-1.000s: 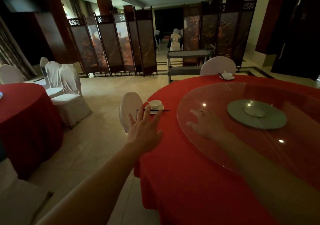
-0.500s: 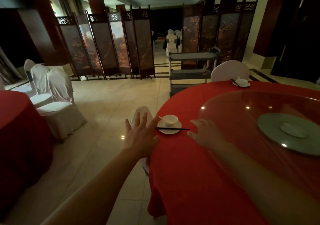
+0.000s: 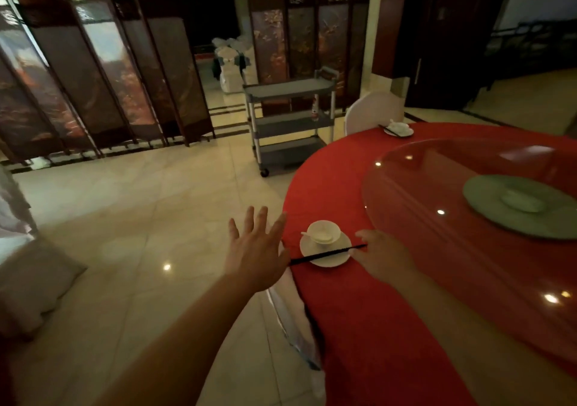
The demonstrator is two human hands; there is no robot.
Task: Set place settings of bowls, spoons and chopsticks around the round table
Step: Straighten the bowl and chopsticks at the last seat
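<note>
A white bowl (image 3: pixel 324 232) with a spoon in it sits on a white saucer (image 3: pixel 331 254) at the near edge of the round table with the red cloth (image 3: pixel 390 327). Black chopsticks (image 3: pixel 324 255) lie across the saucer's front. My left hand (image 3: pixel 256 249) hovers open, fingers spread, just left of the table edge and the chopsticks' left end. My right hand (image 3: pixel 381 257) rests on the cloth just right of the saucer, fingers near the chopsticks' right tip, holding nothing. A second setting (image 3: pixel 399 128) stands at the far edge.
A glass turntable (image 3: pixel 437 218) with a grey-green disc (image 3: pixel 487 196) covers the table's middle. A white-covered chair (image 3: pixel 299 327) is tucked under the near edge, another chair (image 3: pixel 373 112) at the far setting. A grey three-shelf cart (image 3: pixel 290 121) stands on the tiled floor before folding screens (image 3: pixel 125 71).
The view has swung left and closer along the table. The near setting now lies between my two hands, both of which have come nearer to it.
</note>
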